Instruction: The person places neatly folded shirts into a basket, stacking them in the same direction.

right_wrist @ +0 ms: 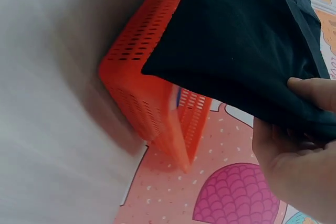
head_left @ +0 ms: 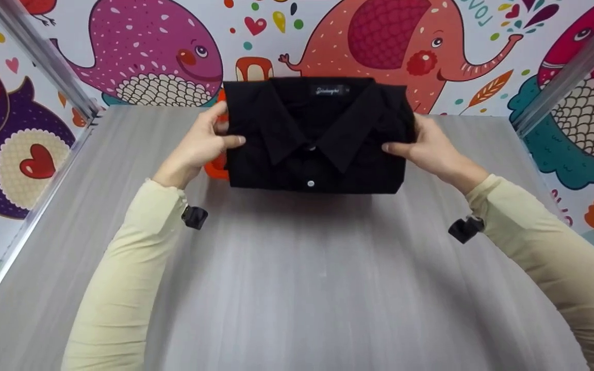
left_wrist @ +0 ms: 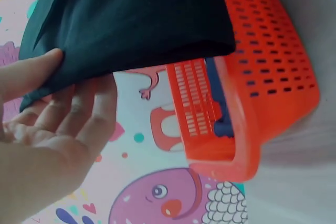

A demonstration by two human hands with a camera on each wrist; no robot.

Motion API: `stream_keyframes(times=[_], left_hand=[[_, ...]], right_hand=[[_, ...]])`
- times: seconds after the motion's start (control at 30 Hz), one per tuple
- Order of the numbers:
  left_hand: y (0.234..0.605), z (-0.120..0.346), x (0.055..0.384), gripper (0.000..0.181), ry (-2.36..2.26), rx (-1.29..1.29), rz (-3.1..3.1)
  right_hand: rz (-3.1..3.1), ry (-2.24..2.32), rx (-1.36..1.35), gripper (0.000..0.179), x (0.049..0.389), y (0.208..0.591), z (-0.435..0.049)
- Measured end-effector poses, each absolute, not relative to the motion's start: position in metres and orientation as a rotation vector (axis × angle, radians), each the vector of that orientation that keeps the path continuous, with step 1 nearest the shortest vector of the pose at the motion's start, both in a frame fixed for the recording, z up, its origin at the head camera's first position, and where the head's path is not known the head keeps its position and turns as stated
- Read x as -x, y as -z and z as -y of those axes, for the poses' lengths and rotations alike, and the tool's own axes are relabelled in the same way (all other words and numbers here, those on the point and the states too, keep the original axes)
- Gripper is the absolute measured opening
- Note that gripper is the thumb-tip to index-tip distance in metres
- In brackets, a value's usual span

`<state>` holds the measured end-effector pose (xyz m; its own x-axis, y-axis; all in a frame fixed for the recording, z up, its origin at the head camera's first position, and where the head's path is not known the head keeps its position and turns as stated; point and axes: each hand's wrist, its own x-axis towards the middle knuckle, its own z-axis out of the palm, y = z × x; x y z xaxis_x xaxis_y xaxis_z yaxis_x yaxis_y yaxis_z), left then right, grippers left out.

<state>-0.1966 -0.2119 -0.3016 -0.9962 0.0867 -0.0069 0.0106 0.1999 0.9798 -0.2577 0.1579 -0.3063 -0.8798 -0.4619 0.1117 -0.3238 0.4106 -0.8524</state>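
A folded black shirt point(head_left: 286, 165) with its collar and buttons facing up is held in the air between both hands. My left hand point(head_left: 204, 136) grips its left edge, thumb on top and fingers underneath, as the left wrist view shows with the shirt point(left_wrist: 142, 19) above the fingers. At the right edge my right hand point(head_left: 433, 147) pinches the shirt point(right_wrist: 236, 40) the same way. Behind and below the shirt stands an orange basket point(head_left: 216, 171), mostly hidden in the head view. Its slotted wall point(left_wrist: 273, 40) shows in the left wrist view, with dark blue cloth point(left_wrist: 223, 124) inside.
The basket stands on a grey table point(head_left: 297, 288) near the back wall point(head_left: 256, 41), which carries cartoon animals. Metal posts point(head_left: 65, 67) rise at the back corners. Small black wrist cameras point(head_left: 195, 217) sit on both cuffs.
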Motion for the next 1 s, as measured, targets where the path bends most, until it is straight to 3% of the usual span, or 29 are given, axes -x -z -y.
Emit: stream_keyframes(times=[0.4,0.73,1.0], left_hand=[[0.282,0.229,0.228,0.034,-1.868,0.041,-2.536],[0.278,0.219,0.239,0.032,-1.648,0.140,-2.782],[0.284,0.218,0.246,0.026,-1.618,0.205,-2.873]], right_hand=[[-2.404,1.490,0.429,0.042,0.287,0.282,-0.131],[-2.293,1.579,0.209,0.046,0.305,0.284,-0.124],[-2.362,1.542,0.209,0.042,0.310,0.285,-0.115]])
